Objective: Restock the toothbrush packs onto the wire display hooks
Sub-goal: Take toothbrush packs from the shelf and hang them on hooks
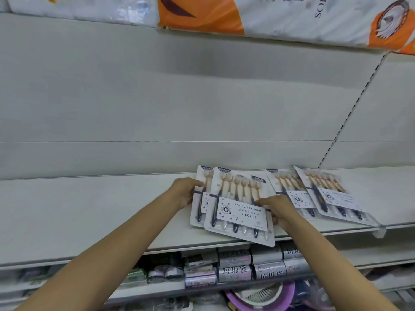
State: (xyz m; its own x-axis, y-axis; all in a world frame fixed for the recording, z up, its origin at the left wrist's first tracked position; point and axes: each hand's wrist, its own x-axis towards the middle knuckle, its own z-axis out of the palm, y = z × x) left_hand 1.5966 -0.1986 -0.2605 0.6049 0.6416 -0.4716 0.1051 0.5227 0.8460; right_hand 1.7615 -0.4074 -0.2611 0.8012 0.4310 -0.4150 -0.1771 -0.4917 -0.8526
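Several toothbrush packs lie flat on a pale shelf (89, 212). The nearest pack (239, 207), white card with gold and dark brushes, overlaps another pack (198, 207) beneath it on the left. My left hand (186, 189) grips the left edge of these two packs. My right hand (276, 209) holds the right edge of the top pack, thumb on its face. Two more packs (289, 191) (334, 198) lie overlapped to the right. No wire hooks are in view.
A bare grey back panel (179, 97) rises behind the shelf, with a slotted upright (350, 113) at right. Orange-and-white bagged goods (247, 14) sit on the shelf above. Rolls and boxes (235, 265) fill the shelf below, with a purple round item (260, 297).
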